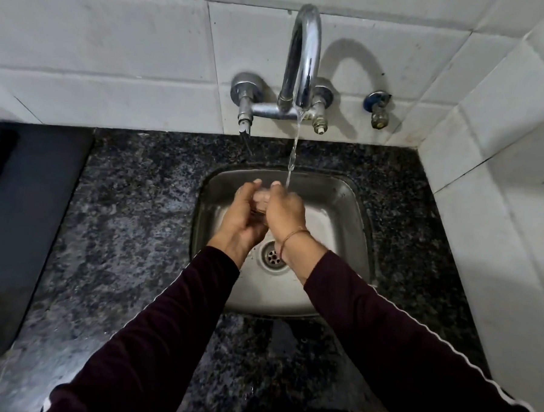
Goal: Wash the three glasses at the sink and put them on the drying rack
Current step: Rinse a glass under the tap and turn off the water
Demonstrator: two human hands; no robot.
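A clear glass (260, 200) is held over the steel sink (343, 209), mostly hidden between my two hands. My left hand (240, 216) curls round it from the left and my right hand (284, 211) grips it from the right. Water runs from the chrome faucet (303, 56) in a thin stream that falls just right of the hands. No other glass and no drying rack are in view.
Speckled black granite counter (131, 217) surrounds the sink. A dark mat or tray (21, 211) lies at the left edge. The drain (272, 256) sits below the hands. White tiled walls stand behind and at the right, with a small tap (378, 110) right of the faucet.
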